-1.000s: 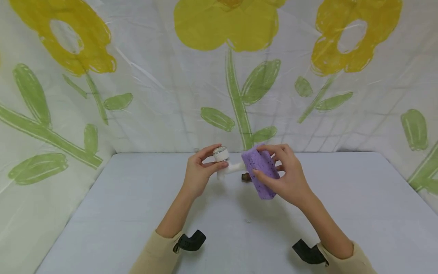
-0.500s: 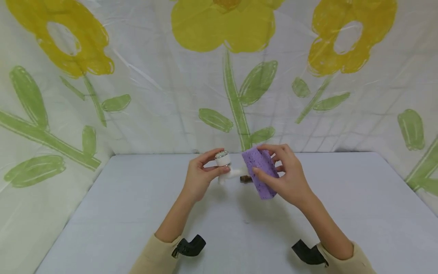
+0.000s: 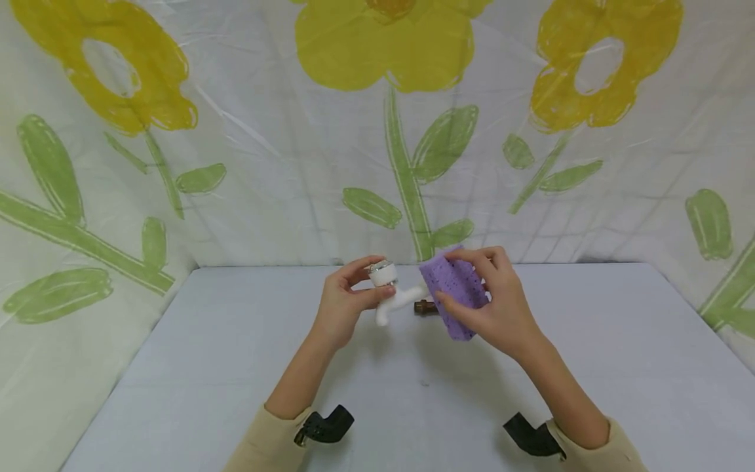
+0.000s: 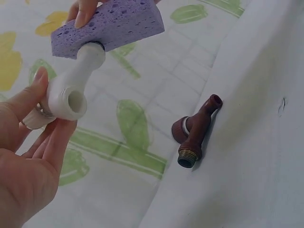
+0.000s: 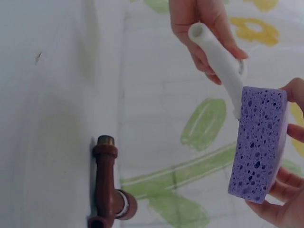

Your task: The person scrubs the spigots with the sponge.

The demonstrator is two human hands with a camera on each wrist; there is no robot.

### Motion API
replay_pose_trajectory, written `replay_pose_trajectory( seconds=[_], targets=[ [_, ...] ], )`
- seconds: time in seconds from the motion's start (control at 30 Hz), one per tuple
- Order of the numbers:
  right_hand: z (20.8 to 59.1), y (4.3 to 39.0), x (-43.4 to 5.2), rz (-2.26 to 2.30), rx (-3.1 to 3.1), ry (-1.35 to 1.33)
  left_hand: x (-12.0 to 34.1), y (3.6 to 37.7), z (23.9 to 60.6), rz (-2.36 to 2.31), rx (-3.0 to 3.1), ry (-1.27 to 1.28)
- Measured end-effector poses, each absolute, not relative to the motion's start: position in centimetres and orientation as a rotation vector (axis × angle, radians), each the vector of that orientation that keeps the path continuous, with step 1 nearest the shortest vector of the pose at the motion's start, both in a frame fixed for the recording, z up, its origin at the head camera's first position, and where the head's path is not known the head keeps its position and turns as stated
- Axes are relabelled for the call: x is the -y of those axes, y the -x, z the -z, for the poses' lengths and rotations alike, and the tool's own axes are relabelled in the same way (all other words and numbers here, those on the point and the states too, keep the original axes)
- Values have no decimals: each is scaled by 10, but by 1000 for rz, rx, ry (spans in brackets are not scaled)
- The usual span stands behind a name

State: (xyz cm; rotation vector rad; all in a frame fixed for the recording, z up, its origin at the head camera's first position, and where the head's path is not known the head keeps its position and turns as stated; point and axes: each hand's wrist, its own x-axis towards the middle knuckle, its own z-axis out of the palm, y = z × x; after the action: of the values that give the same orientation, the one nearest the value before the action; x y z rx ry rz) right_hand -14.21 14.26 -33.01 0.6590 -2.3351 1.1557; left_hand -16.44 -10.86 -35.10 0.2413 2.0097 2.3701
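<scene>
My left hand [image 3: 342, 308] pinches the knob of a white tap [image 3: 407, 297], holding it above the table. One open end of the tap [image 4: 76, 101] faces the left wrist camera. My right hand [image 3: 498, 305] grips a purple sponge [image 3: 453, 288] between thumb and fingers. In the left wrist view the sponge [image 4: 114, 28] meets the tap's far end, which it partly hides. Behind the sponge in the head view, a brown tap [image 3: 425, 307] lies on the table, partly covered; its threaded end shows in the left wrist view.
A white-covered table [image 3: 224, 354] extends beneath both hands. Behind it hangs a pale sheet [image 3: 265, 196] painted with yellow flowers and green leaves. Black curved pieces [image 3: 327, 425] are fixed at both sleeve cuffs.
The white tap has tilted in my left hand, so its spout hangs lower and more of it shows. The sponge has turned slightly in my right hand, showing more of its broad face.
</scene>
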Motion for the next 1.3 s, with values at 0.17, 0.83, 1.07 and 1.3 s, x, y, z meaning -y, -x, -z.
replay_pose_trajectory(
  seconds=[0.17, 0.83, 1.07, 1.3],
  targets=[
    [332, 143, -142, -1113, 2323, -627, 109, 164, 350, -2320, -1941, -297],
    [343, 140, -126, -746, 2229, -656, 106, 162, 351, -2430, -1884, -320],
    [345, 141, -123, -724, 2208, -685, 106, 162, 348, -2460, -1843, -249],
    [351, 140, -118, -755, 2225, -708, 110, 164, 348, -2384, -1905, -266]
  ],
)
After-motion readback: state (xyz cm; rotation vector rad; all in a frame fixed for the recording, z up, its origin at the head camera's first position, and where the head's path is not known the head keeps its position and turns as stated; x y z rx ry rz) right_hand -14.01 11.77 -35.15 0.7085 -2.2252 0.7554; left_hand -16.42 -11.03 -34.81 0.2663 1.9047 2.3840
